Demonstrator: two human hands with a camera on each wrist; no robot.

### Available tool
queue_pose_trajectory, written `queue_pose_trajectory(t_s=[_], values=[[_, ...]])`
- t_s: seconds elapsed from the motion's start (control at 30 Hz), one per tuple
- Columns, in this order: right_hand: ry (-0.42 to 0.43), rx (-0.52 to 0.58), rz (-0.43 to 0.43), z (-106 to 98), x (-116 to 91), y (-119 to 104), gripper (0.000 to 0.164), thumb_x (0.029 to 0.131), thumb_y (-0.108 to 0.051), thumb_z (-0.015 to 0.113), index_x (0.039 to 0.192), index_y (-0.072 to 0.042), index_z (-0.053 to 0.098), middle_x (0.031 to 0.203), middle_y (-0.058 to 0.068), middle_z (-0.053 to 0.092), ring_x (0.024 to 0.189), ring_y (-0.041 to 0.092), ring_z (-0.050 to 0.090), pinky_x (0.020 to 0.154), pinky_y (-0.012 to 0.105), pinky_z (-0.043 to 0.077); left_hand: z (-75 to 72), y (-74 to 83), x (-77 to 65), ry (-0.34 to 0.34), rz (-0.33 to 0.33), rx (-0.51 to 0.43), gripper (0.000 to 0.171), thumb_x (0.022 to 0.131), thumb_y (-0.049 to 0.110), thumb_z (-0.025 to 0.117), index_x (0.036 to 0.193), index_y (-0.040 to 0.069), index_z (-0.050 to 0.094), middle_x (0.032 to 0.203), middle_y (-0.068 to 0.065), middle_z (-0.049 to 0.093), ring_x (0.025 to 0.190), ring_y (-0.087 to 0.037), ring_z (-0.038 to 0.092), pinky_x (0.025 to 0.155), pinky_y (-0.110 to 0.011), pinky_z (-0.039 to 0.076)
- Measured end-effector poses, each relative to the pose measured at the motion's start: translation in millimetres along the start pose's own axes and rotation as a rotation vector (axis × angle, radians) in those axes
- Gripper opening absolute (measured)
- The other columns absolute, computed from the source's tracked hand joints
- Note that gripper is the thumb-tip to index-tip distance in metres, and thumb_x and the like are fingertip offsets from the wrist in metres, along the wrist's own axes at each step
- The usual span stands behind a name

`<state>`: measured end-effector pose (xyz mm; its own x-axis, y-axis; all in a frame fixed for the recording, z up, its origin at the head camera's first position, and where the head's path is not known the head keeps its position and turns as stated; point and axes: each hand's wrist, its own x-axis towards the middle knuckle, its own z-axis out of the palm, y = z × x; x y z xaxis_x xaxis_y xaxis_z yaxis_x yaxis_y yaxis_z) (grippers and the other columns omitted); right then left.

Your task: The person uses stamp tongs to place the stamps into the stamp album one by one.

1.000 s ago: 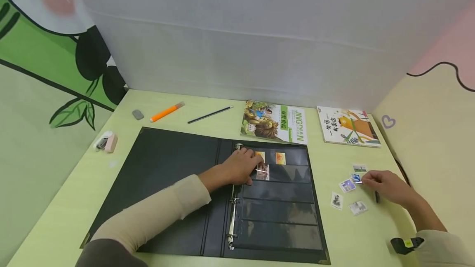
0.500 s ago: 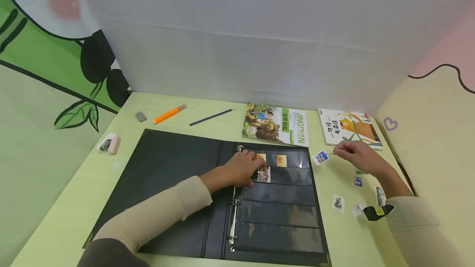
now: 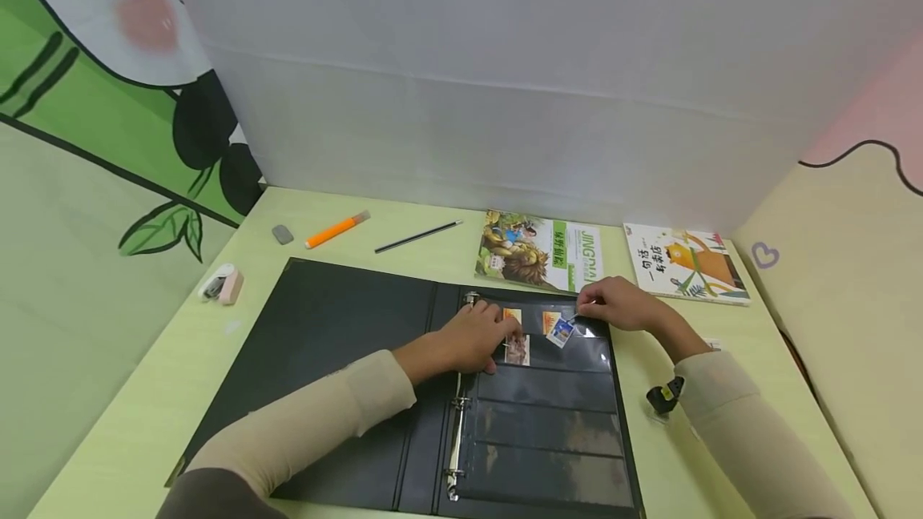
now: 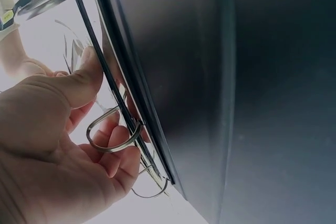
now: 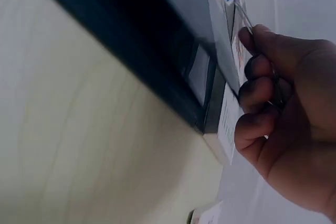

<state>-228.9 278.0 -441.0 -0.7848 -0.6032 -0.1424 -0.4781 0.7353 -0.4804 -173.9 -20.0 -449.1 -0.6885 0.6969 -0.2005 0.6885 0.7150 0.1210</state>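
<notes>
A black ring-binder stamp album lies open, its right page of clear-fronted pockets facing up. My left hand is on the page's upper left near the rings, fingers bent at the second pocket row, where clear film looks lifted. Beside its fingertips a brownish stamp sits in that row. Two orange stamps are in the top row, one partly covered. My right hand pinches metal tweezers. At their tips a blue stamp hangs tilted over the top and second rows.
Two picture books lie behind the album. A pencil, an orange marker, an eraser and a pink-and-white item lie along the back and left. My right sleeve hides most of the loose stamps.
My right hand has lifted the blue stamp off the table with the tweezers and carried it left to above the album page. The left hand has stayed in place.
</notes>
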Motion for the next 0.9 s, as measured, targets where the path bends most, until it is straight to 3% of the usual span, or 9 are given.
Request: queue_pose_trajectory(t_s=[0.27,0.47,0.9], values=[[-0.128,-0.071,-0.144,2,17,-21,0.015,0.096,-0.022,0.058,0.085,-0.020,0.069,0.076,-0.011,0.062,0.064,0.001,0.048,0.067,0.025,0.042,0.5,0.6,0.7,0.005,-0.006,0.023,0.058,0.081,0.040,0.075,0.130,0.035,0.047,0.115,0.000,0.053,0.100,-0.018,0.046,0.082,-0.033,0.041],[-0.177,-0.064,-0.129,8,21,-28,0.013,0.095,-0.022,0.059,0.089,-0.022,0.071,0.081,-0.012,0.066,0.066,0.000,0.053,0.067,0.024,0.045,1.7,1.1,1.1,0.003,-0.008,0.009,0.058,0.081,0.039,0.075,0.131,0.035,0.047,0.116,0.001,0.053,0.100,-0.017,0.046,0.083,-0.033,0.041],[-0.184,-0.031,-0.127,11,20,-32,0.015,0.096,-0.021,0.058,0.086,-0.022,0.070,0.075,-0.010,0.062,0.060,0.003,0.046,0.063,0.024,0.040,0.8,1.3,0.6,0.008,-0.002,0.006,0.058,0.081,0.039,0.076,0.131,0.034,0.048,0.114,0.000,0.053,0.099,-0.018,0.045,0.080,-0.033,0.040]])
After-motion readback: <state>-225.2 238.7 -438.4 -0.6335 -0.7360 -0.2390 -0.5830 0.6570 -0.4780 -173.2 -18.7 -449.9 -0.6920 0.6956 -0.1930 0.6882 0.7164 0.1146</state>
